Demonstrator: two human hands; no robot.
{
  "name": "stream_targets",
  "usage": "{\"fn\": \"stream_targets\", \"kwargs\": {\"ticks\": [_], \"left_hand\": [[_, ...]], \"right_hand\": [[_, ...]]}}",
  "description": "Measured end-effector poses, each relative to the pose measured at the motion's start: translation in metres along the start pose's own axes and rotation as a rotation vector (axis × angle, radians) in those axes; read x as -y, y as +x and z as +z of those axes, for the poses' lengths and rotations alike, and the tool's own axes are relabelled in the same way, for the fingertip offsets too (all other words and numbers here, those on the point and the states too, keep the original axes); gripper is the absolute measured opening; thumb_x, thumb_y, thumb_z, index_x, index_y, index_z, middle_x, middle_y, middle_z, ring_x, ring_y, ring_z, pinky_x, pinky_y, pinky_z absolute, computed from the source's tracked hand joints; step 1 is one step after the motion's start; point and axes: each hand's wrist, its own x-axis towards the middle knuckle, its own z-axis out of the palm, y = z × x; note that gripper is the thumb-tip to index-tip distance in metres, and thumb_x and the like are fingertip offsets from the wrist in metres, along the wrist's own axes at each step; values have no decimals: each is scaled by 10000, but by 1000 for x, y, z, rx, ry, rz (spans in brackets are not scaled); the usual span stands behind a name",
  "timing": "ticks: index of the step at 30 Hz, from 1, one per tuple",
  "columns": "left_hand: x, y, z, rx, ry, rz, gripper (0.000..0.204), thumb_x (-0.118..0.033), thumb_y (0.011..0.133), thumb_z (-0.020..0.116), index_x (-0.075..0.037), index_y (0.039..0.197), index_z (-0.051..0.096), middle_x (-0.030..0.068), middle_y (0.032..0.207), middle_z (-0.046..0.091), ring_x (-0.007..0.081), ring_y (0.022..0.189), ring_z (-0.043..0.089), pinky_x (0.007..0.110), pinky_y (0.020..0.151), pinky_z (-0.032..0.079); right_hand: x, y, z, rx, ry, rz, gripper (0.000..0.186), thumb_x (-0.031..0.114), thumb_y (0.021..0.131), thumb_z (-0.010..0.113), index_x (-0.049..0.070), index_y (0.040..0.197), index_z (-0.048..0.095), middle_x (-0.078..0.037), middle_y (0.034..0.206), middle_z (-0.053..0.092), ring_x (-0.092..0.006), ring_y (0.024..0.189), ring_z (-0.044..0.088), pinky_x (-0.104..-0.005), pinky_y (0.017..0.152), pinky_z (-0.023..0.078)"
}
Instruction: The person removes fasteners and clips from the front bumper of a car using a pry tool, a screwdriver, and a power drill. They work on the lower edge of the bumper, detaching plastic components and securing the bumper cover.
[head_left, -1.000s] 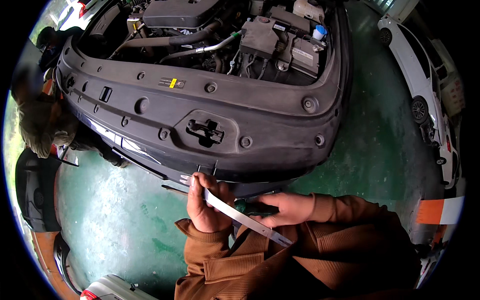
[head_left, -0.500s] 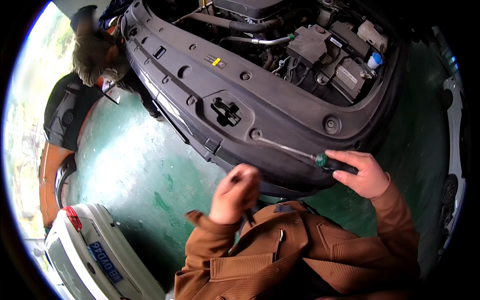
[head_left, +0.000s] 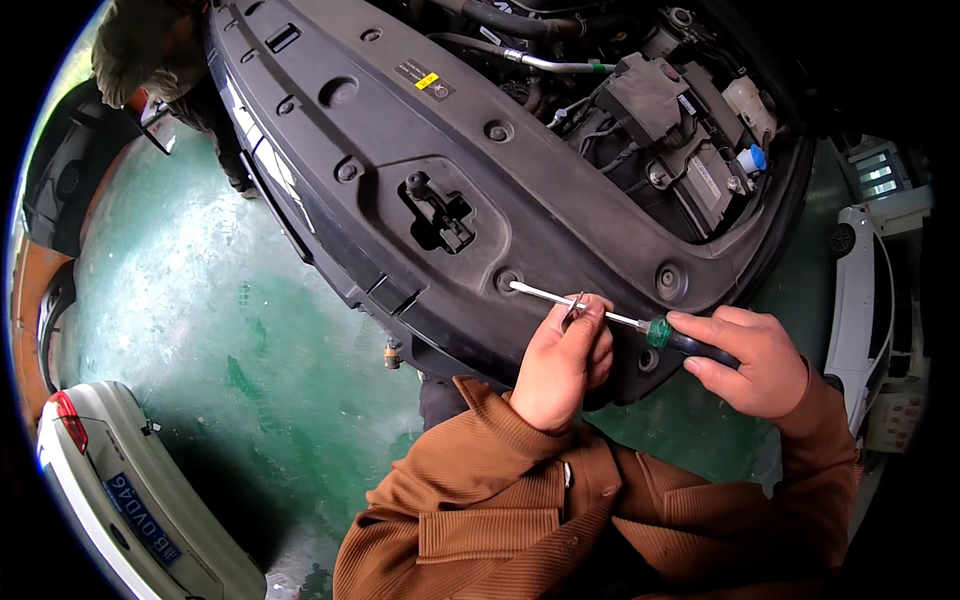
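My right hand (head_left: pixel 750 355) is closed around the green and black handle of a flat-blade screwdriver (head_left: pixel 540 293). Its shaft points left, and the tip lies at a round clip (head_left: pixel 508 281) in the dark plastic cover (head_left: pixel 420 320) along the car's front. My left hand (head_left: pixel 568 358) is closed beside the shaft, thumb and forefinger pinching a small, thin dark metal piece (head_left: pixel 573 312); most of that piece is hidden, so its kind cannot be told. Whether the left fingers touch the shaft is unclear. Left of the clip, the hood latch (head_left: pixel 440 215) sits in a cut-out.
Other round clips (head_left: pixel 669 281) dot the cover. Beyond it lie the battery (head_left: pixel 700 180) and a blue-capped reservoir (head_left: pixel 750 160). At the far left stands another person (head_left: pixel 150 60). A white car (head_left: pixel 150 500) is behind at lower left, another (head_left: pixel 860 290) at right.
My left hand has moved right and up, from near the bumper edge to beside the screwdriver shaft. The view has shifted; the screwdriver tip is still at the same clip.
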Motion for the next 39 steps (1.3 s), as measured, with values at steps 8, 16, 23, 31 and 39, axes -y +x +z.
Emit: {"fn": "stream_targets", "kwargs": {"ticks": [8,16,23,31,39], "left_hand": [[-5,4,2,8,19,-2,185,-217,1072,506,-47,1109,566,10,696,457,118,564,406,259,530,336],[6,12,4,-36,-59,151,186,-220,1055,527,-41,1090,563,16,681,458,135,569,440,279,539,366],[14,17,1,19,-103,201,151,-199,1052,521,-49,1054,544,3,673,419,127,561,415,276,535,351],[16,19,0,69,-140,209,119,-151,1044,526,-49,1089,566,5,680,405,130,580,422,278,545,352],[18,21,-5,89,-172,219,122,-131,1045,527,-47,1126,565,5,678,403,134,581,417,280,547,354]], "right_hand": [[4,10,-11,28,-108,-76,534,67,806,759,96,1330,653,-101,776,572,-276,636,581,-359,582,473],[-17,17,-10,93,-38,-172,555,65,848,715,49,1388,589,-111,829,566,-283,644,580,-372,589,480],[-31,25,-11,184,-107,-261,604,69,863,695,26,1441,527,-115,867,552,-281,674,580,-366,611,495],[-45,29,-6,216,97,-193,598,48,860,692,7,1434,528,-133,896,591,-284,721,596,-357,685,507],[-48,36,-5,189,44,-271,579,46,855,694,22,1416,556,-132,899,599,-285,724,612,-358,677,518]]}}
